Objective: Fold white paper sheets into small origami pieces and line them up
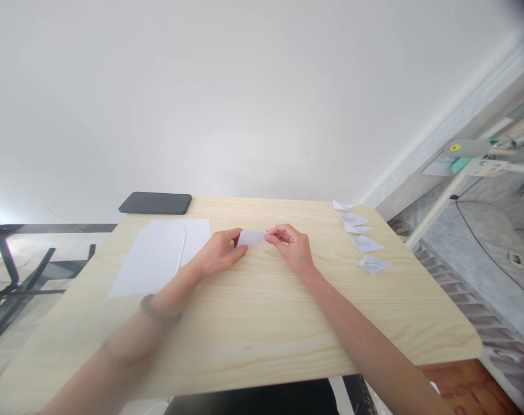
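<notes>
Head view — left hand (pixel 221 252) and right hand (pixel 293 246) pinch a small white paper (pixel 251 238) at opposite ends over the table (pixel 253 323), probably for steadiness — folded pieces (pixel 374 264) lined up rightward, seemingly parked out of the way.

A dark, phone-like slab (pixel 155 203) lies at the far left corner of the pale wooden table (pixel 253 334) – just before a white wall (pixel 262 104). Black metal bars (pixel 1 242) stand at left – a white metal frame (pixel 486 168) at right
</notes>
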{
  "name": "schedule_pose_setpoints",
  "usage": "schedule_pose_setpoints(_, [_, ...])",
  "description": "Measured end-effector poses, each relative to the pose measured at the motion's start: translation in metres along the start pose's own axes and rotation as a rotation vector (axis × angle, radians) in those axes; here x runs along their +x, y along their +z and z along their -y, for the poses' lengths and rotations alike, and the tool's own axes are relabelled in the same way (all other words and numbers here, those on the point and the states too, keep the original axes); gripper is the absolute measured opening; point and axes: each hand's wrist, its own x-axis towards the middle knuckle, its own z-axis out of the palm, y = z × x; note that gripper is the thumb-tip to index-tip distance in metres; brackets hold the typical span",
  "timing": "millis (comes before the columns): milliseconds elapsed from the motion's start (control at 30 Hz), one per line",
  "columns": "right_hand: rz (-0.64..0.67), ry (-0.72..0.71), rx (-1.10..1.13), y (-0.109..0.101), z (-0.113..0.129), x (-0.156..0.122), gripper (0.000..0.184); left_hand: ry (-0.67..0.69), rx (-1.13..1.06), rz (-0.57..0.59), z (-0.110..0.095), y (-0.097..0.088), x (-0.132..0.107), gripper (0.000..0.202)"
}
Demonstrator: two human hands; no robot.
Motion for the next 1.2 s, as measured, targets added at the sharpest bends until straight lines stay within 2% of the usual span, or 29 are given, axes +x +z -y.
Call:
schedule_pose_setpoints(67, [0.020, -0.012, 0.001, 0.000, 0.001, -0.001, 0.017, -0.055, -0.078, 0.038, -0.003, 0.000, -0.001, 0.020])
schedule_pose_setpoints(167, [0.069, -0.074, -0.037, 0.000, 0.004, -0.002, 0.015, -0.116, -0.198, 0.014, -0.008, -0.001, -0.001, 0.030])
schedule_pose_setpoints(267, [0.099, -0.199, -0.111, 0.000, 0.008, -0.002, 0.013, -0.155, -0.288, 0.003, -0.012, -0.001, 0.000, 0.035])
schedule_pose_setpoints(400, [0.100, -0.348, -0.207, -0.001, 0.011, -0.001, 0.012, -0.241, -0.372, 0.046, -0.013, -0.002, 0.000, 0.037])
schedule_pose_setpoints(500, [0.133, -0.378, -0.225, -0.001, 0.012, -0.001, 0.012, -0.320, -0.397, 0.076, -0.011, -0.002, -0.001, 0.039])
schedule_pose_setpoints(800, [0.197, -0.425, -0.250, 0.000, 0.015, -0.004, 0.015, -0.338, -0.444, 0.052, -0.003, 0.000, 0.001, 0.035])
schedule_pose_setpoints(967, [0.240, -0.396, -0.214, -0.003, 0.020, -0.005, 0.018, -0.383, -0.518, 0.082, -0.002, 0.000, 0.000, 0.036])
schedule_pose_setpoints(1200, [0.225, -0.156, -0.088, -0.001, 0.015, -0.006, 0.016, -0.376, -0.496, 0.068, -0.002, 0.001, 0.000, 0.037])
